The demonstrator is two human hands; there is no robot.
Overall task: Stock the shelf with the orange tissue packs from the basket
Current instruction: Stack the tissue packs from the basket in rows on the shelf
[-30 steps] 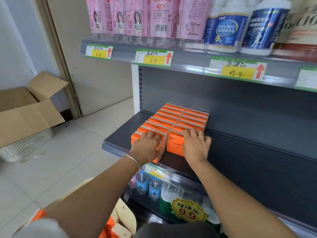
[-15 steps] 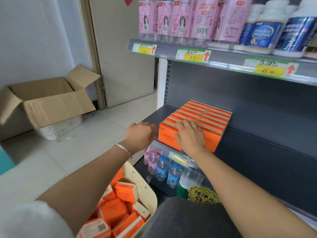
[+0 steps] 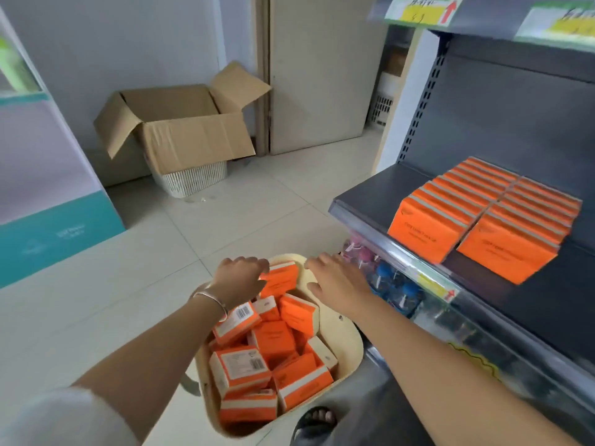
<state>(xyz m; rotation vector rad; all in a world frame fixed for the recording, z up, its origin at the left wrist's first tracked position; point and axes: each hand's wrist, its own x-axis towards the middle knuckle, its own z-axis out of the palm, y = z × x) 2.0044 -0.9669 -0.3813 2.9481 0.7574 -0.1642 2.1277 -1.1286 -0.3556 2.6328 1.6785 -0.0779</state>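
The dark grey metal shelf fills the right side, its flat deck fronted by a clear price rail. On it stand two rows of orange tissue packs, flat rectangular cartons set on edge, face to face, the rows touching side by side. They are packed too tightly to count each row surely.

Across the pale tiled floor, by the wall, one brown cardboard box sits with its flaps open on one white woven bin.

Below the shelf edge is one cream basket, smooth-walled and rounded, with loose packs jumbled inside at all angles. At least nine show, some with a white barcode face up.

Both bare forearms reach forward and down over the basket's far end. The left hand is knuckles up, fingers bent downward against the left edge of a propped pack. The thumb is hidden, so whether its grip has closed on that pack cannot be told. The right hand is palm down with straight, spread fingers. Its grip is wide and holds nothing, and it sits just beside the propped pack.

One thin silver bracelet circles the left wrist.
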